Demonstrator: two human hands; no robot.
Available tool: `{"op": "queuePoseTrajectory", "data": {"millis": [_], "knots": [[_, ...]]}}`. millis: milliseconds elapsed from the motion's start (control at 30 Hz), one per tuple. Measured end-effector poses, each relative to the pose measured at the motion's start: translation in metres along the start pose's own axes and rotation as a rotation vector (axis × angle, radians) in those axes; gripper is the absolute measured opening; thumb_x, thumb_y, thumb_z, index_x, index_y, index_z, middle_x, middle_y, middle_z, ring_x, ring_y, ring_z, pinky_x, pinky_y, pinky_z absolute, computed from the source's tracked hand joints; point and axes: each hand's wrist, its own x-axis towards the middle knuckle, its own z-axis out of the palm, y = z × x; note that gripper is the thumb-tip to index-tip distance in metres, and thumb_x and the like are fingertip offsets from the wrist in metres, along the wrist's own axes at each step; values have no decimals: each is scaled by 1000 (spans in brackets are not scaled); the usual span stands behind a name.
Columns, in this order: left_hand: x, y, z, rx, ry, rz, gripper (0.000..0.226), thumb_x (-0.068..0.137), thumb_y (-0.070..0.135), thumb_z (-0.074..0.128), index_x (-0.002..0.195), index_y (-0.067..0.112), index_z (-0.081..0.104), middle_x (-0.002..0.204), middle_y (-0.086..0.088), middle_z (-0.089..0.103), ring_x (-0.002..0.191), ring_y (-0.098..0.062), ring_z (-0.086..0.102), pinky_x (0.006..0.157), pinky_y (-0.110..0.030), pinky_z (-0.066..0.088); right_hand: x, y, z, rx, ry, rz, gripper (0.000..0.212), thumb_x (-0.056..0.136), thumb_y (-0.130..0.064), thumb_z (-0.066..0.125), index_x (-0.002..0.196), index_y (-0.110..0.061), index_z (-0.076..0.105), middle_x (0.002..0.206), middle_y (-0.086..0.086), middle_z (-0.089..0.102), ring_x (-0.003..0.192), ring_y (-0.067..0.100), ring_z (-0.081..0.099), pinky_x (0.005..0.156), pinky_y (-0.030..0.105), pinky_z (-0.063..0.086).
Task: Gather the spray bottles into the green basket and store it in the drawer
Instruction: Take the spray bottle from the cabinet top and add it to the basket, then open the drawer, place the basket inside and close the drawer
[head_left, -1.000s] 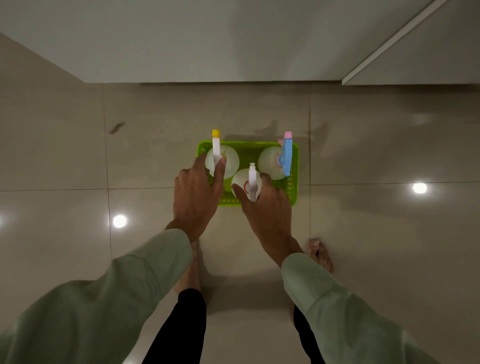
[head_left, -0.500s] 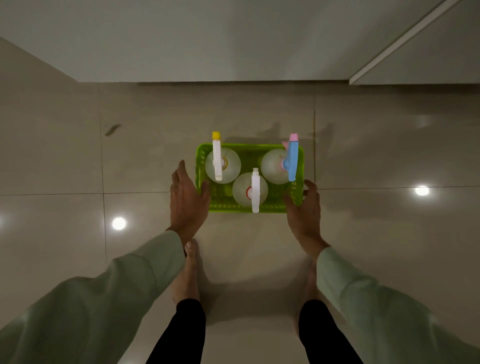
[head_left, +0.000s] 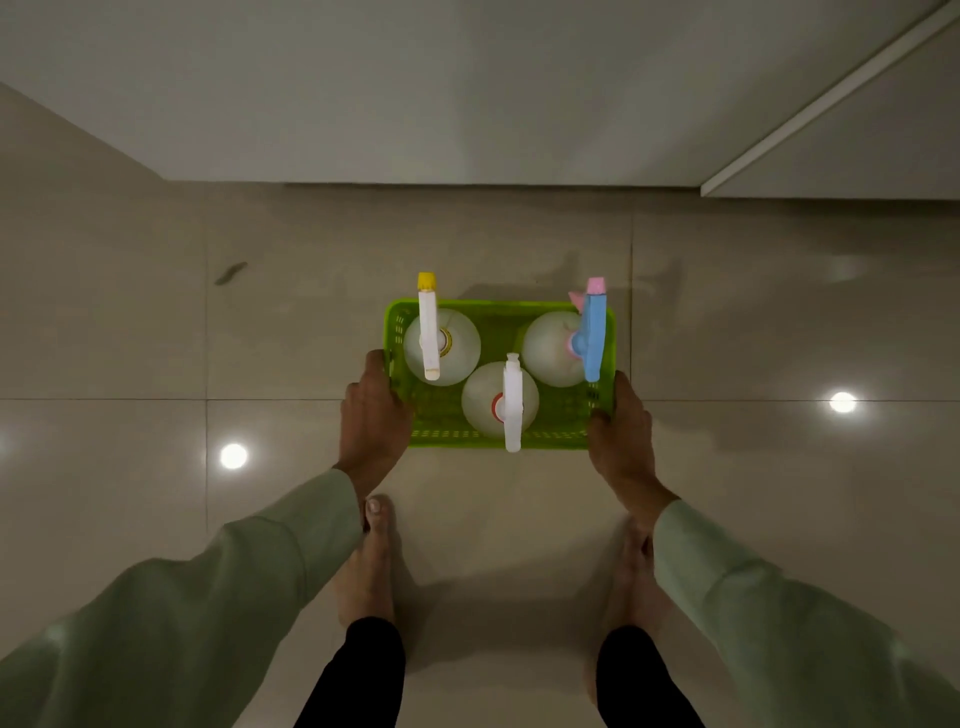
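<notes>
The green basket (head_left: 550, 436) is over the tiled floor in front of my feet. Three round pale spray bottles stand upright inside it: one with a white, yellow-tipped sprayer (head_left: 429, 332) at the back left, one with a blue and pink sprayer (head_left: 594, 332) at the back right, and one with a white sprayer and red collar (head_left: 511, 402) at the front middle. My left hand (head_left: 371, 415) grips the basket's left side. My right hand (head_left: 621, 431) grips its right side.
Pale cabinet fronts (head_left: 467, 104) run along the far side, with a white edge strip (head_left: 831, 98) angled at the top right. My two bare feet (head_left: 366, 561) stand just behind the basket. Glossy tiles reflect ceiling lights (head_left: 234, 456).
Both hands left the bottles, spread to the basket's sides and closed on them. The basket now appears slightly larger and nearer to me.
</notes>
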Motion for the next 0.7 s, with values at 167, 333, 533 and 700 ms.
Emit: {"op": "queuePoseTrajectory", "data": {"millis": [167,333,533,700], "knots": [[-36,35,-82,-28,-15,44,39,87,-2,45,125,10,47,89,-20,67,84,-47,60,70,-46,48,-43,-61,-56,44,-2,-109,42,80,17,43,110,-9,57,75,-8,56,67,14,54,53,14,36],[-85,80,-195,-79,3,55,36,92,-1,48,124,14,51,79,-7,69,63,-28,65,53,-40,52,-105,-150,-129,103,-35,-186,49,83,18,45,108,-22,59,70,-13,63,61,0,56,52,11,40],[-111,132,-317,-123,26,81,38,90,-3,48,120,19,55,83,-12,73,66,-29,68,61,-51,56,-147,-252,-201,169,-45,-238,54,85,16,47,112,-28,64,78,-11,70,67,4,61,57,13,45],[-86,170,-381,-115,75,112,38,86,-2,48,118,16,58,88,-12,73,79,-35,69,70,-52,57,-137,-323,-227,201,-25,-301,49,80,15,51,98,-29,64,86,6,71,77,22,62,59,16,45]]}}
